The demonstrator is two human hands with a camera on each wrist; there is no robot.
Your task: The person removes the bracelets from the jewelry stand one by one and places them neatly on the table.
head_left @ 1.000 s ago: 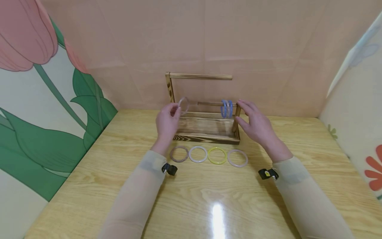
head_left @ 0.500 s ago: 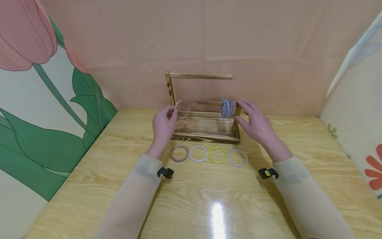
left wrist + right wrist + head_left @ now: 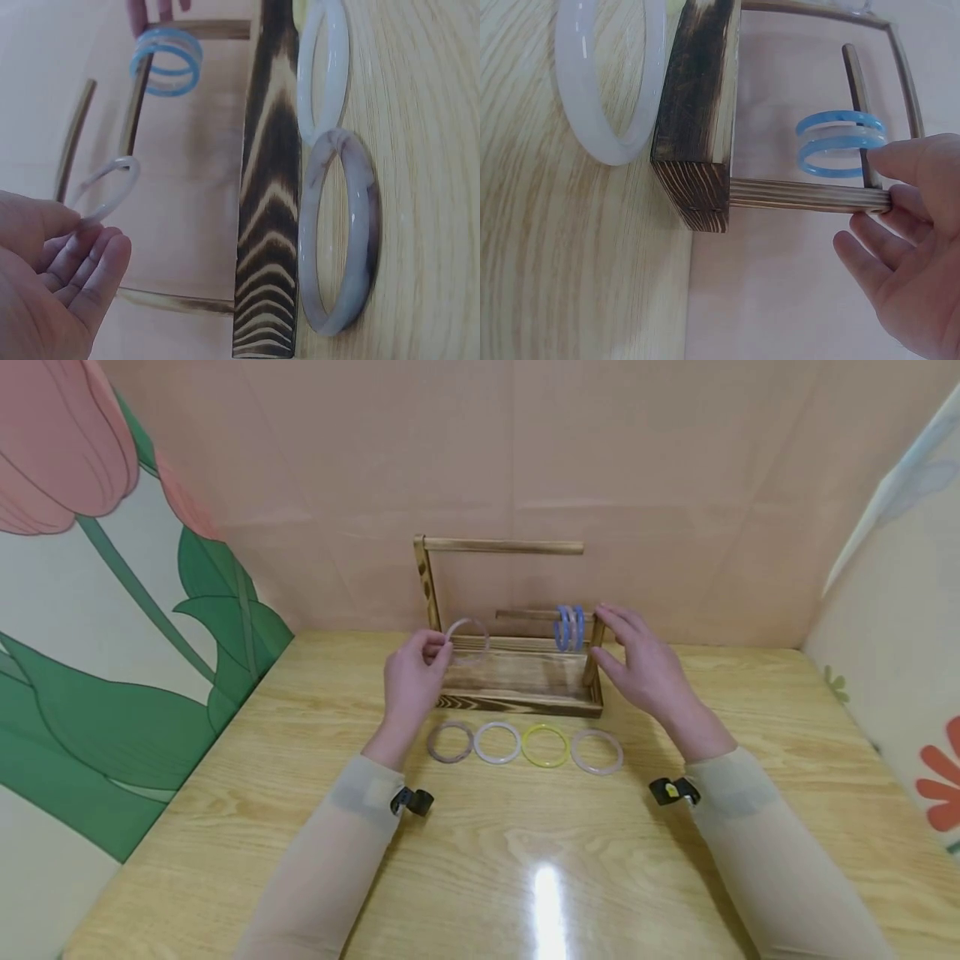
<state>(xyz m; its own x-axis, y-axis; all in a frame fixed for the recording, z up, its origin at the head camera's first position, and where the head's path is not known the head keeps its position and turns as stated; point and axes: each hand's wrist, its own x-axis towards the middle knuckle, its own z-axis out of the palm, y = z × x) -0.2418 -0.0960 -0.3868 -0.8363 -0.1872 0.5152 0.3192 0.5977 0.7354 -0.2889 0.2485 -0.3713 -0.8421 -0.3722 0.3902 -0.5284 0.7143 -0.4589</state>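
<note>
My left hand [image 3: 414, 675] pinches the pale pinkish, glassy round bangle [image 3: 133, 176] near the brown wooden rack's [image 3: 525, 703] left edge, my right hand [image 3: 647, 670] grips its right-edge upright [image 3: 592, 658]; squaring the bangle to the lower rod's [image 3: 517, 614] free tip seems advisable.

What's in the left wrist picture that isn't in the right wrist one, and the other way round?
Only left wrist: the person's left hand, a brown-and-white marbled ring and a glossy white ring.

Only right wrist: a pale lilac, glossy round ring.

Both: the light wooden table, the brown wooden stand with two shiny blue rings hanging on it, and the person's right hand, though left wrist shows just its fingers.
</note>
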